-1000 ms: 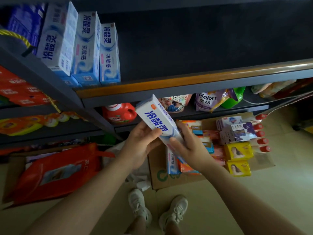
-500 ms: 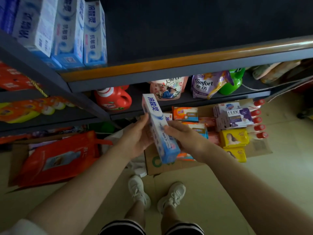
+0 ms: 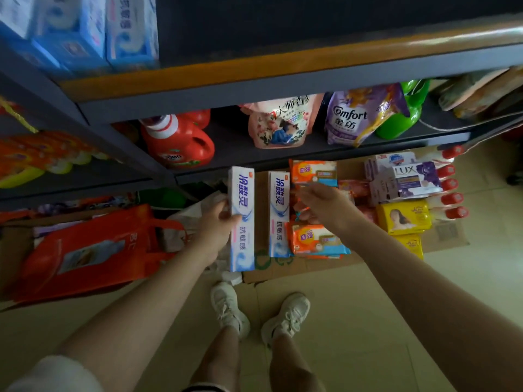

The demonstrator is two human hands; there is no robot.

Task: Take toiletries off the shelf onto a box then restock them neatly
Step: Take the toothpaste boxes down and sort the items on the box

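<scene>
Fingers (image 3: 226,206) of the left hand (image 3: 215,227) curl around the left edge of a white-and-blue toothpaste box (image 3: 242,219), holding it upright above the near left end of the flattened cardboard box (image 3: 283,267) on the floor. Just to the right, a second toothpaste box (image 3: 278,213) lies on the cardboard, its long side running away from the person. Right of that, the right hand (image 3: 325,202) reaches over the orange packets (image 3: 317,240) stacked beside it; its fingers look loosely bent, and whether they pinch anything I cannot tell, since the hand covers its own fingertips. Further right on the cardboard sit a purple LUX box (image 3: 416,176), yellow soap packs (image 3: 403,217) and a row of red-capped bottles (image 3: 452,185). Up at the top left, blurred blue toothpaste boxes (image 3: 124,29) stand on the shelf (image 3: 254,66).
</scene>
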